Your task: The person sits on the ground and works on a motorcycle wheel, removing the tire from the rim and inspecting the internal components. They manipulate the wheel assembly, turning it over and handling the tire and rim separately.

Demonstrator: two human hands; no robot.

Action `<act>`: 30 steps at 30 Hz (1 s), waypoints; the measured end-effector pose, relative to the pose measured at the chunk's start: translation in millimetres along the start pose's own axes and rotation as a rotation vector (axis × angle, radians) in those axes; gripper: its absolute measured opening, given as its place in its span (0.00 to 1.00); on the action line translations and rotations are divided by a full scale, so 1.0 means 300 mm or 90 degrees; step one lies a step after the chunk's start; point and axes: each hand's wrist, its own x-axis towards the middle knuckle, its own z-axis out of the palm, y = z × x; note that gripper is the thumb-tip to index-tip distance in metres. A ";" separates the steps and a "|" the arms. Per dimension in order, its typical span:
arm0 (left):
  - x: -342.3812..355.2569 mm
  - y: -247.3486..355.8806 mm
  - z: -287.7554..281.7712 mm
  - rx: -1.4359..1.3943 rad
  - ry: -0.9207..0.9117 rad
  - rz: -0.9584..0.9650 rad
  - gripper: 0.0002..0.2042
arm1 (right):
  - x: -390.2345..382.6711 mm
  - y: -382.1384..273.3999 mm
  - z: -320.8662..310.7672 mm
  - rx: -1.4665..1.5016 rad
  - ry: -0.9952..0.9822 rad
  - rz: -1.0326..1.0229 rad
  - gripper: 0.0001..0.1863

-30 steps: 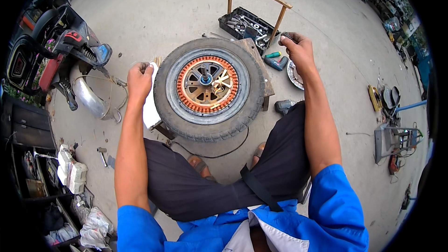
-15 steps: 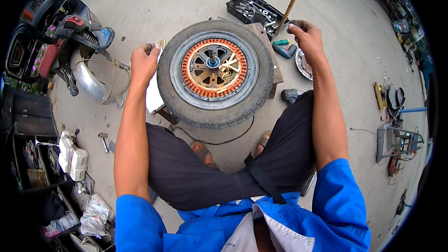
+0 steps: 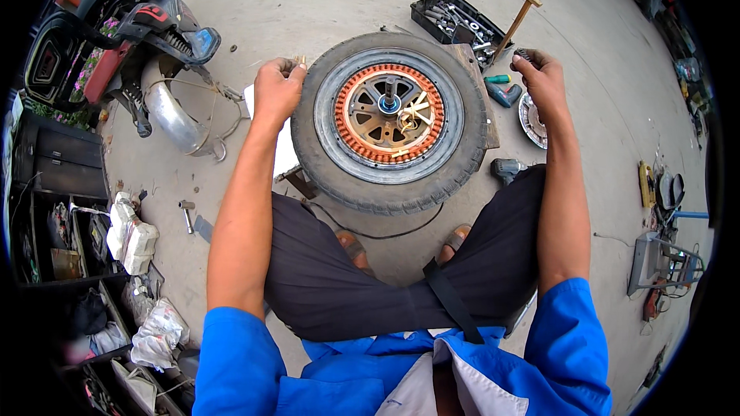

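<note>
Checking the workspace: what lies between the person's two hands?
In the head view, the wheel with its tyre and copper-wound hub lies between the left hand and right hand.

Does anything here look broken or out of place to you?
Yes. The wheel lies flat with its hub open, copper windings bare. Tools lie loose on the concrete beside the right hand, and a scooter stands partly stripped at the left.

One tyred wheel (image 3: 391,122) with a copper-wound hub, two hands: left (image 3: 277,91), right (image 3: 542,77). One open toolbox (image 3: 456,21), one scooter (image 3: 100,46), one chrome fender (image 3: 171,117). Two sandalled feet.
</note>
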 end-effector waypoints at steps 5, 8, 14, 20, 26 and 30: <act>0.006 -0.002 0.003 0.005 -0.003 0.002 0.16 | 0.013 0.019 0.005 -0.022 -0.004 -0.018 0.15; 0.012 -0.010 -0.001 0.009 -0.008 0.009 0.15 | 0.011 0.003 0.011 -0.032 -0.012 -0.014 0.16; 0.007 0.006 0.002 0.017 -0.003 0.023 0.15 | 0.014 0.012 0.010 -0.035 -0.019 -0.019 0.15; 0.012 0.004 0.008 0.028 0.001 0.019 0.15 | 0.009 0.010 0.014 -0.032 -0.014 -0.020 0.16; 0.018 -0.021 0.005 0.033 -0.002 0.021 0.16 | 0.002 -0.011 0.019 -0.034 -0.016 -0.011 0.18; 0.012 -0.010 0.012 0.022 -0.001 0.024 0.15 | 0.003 -0.001 0.010 -0.042 -0.015 -0.004 0.19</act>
